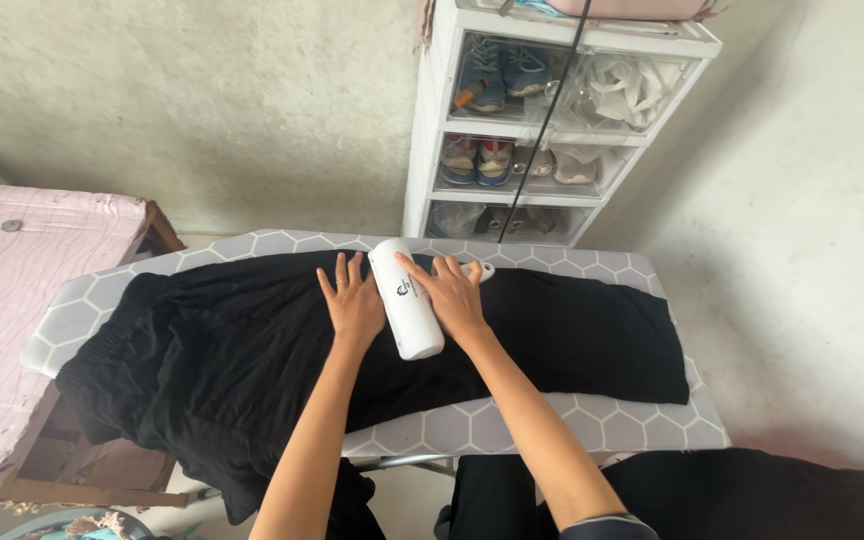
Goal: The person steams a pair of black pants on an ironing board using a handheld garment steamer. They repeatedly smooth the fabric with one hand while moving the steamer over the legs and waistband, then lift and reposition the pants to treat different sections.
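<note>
Black garment flat on the board, white steamer between your hands

Black garment lies spread across the ironing board, its gathered waistband toward 9 o'clock and the leg end reaching 3 o'clock, with some cloth hanging over the near edge around 7 o'clock. It looks like thin, soft fabric: light, limp, quick to bunch or slide on the hexagon-patterned board cover. It is best held by pressing flat with a palm or by pinching a hem or the waistband, not by grabbing the middle.

Your left hand rests open on the cloth, fingers spread and pointing to 12 o'clock, gripping nothing. Just beside it at 3 o'clock stands the white steamer, a smooth cylinder lying on the garment with its top toward 12 o'clock. Your right hand lies against the steamer's right side, fingers loosely extended; whether it truly closes round the body I cannot tell. The steamer looks rigid, smooth-skinned and likely to roll, so hold it round the barrel.

A dark cord runs up toward 12 o'clock past a white shoe rack. A pink-covered table sits at 9 o'clock.
</note>
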